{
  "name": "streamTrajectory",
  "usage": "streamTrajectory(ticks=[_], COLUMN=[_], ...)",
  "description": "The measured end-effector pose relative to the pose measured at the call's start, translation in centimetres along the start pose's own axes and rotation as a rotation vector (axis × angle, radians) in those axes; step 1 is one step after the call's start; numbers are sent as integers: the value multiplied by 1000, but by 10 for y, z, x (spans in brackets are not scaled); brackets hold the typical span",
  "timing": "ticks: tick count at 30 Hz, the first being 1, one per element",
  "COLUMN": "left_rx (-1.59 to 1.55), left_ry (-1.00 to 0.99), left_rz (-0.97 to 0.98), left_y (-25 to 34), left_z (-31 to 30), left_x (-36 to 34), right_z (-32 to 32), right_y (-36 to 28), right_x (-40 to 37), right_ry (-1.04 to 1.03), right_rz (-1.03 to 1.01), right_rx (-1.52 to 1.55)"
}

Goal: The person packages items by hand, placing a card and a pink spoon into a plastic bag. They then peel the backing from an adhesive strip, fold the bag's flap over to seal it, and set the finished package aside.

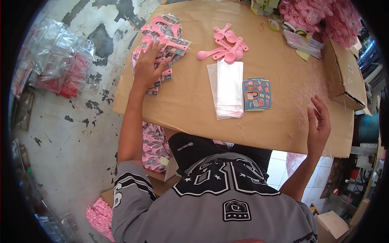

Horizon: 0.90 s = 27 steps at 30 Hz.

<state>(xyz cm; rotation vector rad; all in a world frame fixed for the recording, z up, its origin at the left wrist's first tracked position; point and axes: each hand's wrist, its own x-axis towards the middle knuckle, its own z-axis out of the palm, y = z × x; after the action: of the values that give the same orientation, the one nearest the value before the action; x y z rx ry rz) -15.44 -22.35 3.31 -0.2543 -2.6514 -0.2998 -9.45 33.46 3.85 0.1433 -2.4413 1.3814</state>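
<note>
My left hand [150,67] rests with spread fingers on a pile of bagged pink spoons [175,43] at the table's left edge; each bag also holds a printed card. Nothing is gripped in it that I can see. My right hand [319,118] is above the right part of the table, fingers loosely bent and apart, holding nothing. Loose pink measuring spoons [234,52] lie in a small heap near the middle. Just below them is a stack of clear plastic bags [229,91]. Touching its right side are blue printed cards [257,95].
A large heap of pink spoons [310,14] fills the far right corner. An open cardboard box [343,75] stands on the right edge, beside more clear packets [303,43]. Below the table, a box holds bagged spoons [154,148]. Plastic-wrapped bundles [60,56] lie on the floor.
</note>
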Motion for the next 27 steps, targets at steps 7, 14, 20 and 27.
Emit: streamTrajectory(ticks=[7,14,20,27], left_rx=[194,-261,-381,-279], left_ry=[-110,151,-42,-73], left_rz=[20,49,-409,-345], left_y=[-32,-26,104,185], left_z=[36,21,6,47], left_x=[17,49,1,-42], right_z=[-45,18,85,122], right_y=[-13,-14,-36,-44], right_x=[-2,6,-15,-8], right_ry=[-558,42,-114,-197], right_rz=[91,-124,-21,74], right_rx=[732,-242,-159,-226])
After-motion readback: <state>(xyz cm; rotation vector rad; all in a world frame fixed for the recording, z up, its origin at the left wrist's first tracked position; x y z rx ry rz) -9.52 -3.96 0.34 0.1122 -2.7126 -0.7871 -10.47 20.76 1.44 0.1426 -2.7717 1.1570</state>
